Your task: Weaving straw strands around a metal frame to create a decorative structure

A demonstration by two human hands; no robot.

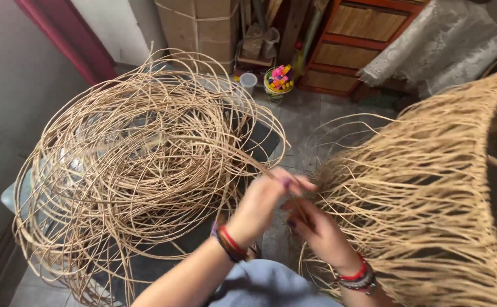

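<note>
Apparently my left hand [260, 207] and right hand [317, 230] pinched one rattan strand [243, 156] between the loose coil [135, 165] and woven shade [430, 199].

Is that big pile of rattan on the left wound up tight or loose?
Loose. The rattan coil sprawls in wide, tangled loops with gaps between strands, several springing outward past the heap.

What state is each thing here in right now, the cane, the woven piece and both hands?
Loose tangle of tan rattan strands: uncoiled, sprawling in loops.
Tan woven rattan shade: partly woven, loose ends sticking out.
Left hand: closed, pinching a strand.
Right hand: closed on strands at the shade's edge.
Small bucket of coloured pieces: upright, full.
White cup: upright.
</note>
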